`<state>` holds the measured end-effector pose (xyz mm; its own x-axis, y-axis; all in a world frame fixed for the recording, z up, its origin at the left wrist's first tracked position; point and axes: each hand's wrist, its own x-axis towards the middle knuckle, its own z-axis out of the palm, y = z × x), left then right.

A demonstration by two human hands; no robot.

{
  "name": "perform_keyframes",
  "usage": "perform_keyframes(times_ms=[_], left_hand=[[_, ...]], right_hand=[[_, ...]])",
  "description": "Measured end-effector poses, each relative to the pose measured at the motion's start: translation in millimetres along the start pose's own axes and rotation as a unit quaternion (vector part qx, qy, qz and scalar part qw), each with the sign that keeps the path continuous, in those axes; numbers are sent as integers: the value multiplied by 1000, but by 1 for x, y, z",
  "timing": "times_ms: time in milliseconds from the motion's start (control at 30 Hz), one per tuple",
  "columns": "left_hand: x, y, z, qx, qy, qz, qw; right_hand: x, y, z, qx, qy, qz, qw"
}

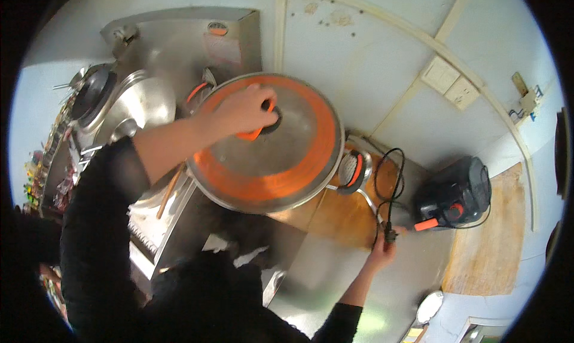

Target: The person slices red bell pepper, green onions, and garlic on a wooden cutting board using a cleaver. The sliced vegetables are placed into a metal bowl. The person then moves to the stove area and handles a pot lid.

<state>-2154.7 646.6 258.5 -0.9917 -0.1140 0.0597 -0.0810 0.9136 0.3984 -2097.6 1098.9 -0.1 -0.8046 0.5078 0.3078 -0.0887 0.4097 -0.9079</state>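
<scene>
A large round lid (287, 163) with an orange ring covers a wide pan in front of me. My left hand (251, 107) is closed around the black and orange knob (269, 127) at the lid's centre. To the right, a black side handle with orange trim (354, 168) sticks out from under the lid. My right hand (383, 252), lower right of the pan, grips a black power cord (389, 208) near its plug (390, 235). The cord loops upward over the counter. What the pan holds is hidden by the lid.
A black air fryer (457, 195) with an orange handle stands on the right, beside a wooden board (486, 240). Wall sockets (461, 92) are above it. Steel bowls (139, 101) stand at left. A brown board (350, 217) lies on the steel counter (332, 271).
</scene>
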Motion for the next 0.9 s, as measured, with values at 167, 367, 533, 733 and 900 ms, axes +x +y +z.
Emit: perform_keyframes(times_ms=[167,367,533,733,900], left_hand=[[16,-15,-40,-104,-13,-13,994],[-7,-30,-129,-212,75,-47,973],[-41,-110,-188,-161,179,-103,965],[-101,-200,-196,9,217,-110,970],[-166,-277,-194,3,196,-198,961]], right_hand=[[-70,4,-27,-36,-57,49,997],[-90,-14,-69,-94,-62,45,993],[-121,-9,-79,-92,-112,-42,988],[-165,-63,-56,-83,-233,-36,968],[-211,-120,-14,-84,-394,-129,906]])
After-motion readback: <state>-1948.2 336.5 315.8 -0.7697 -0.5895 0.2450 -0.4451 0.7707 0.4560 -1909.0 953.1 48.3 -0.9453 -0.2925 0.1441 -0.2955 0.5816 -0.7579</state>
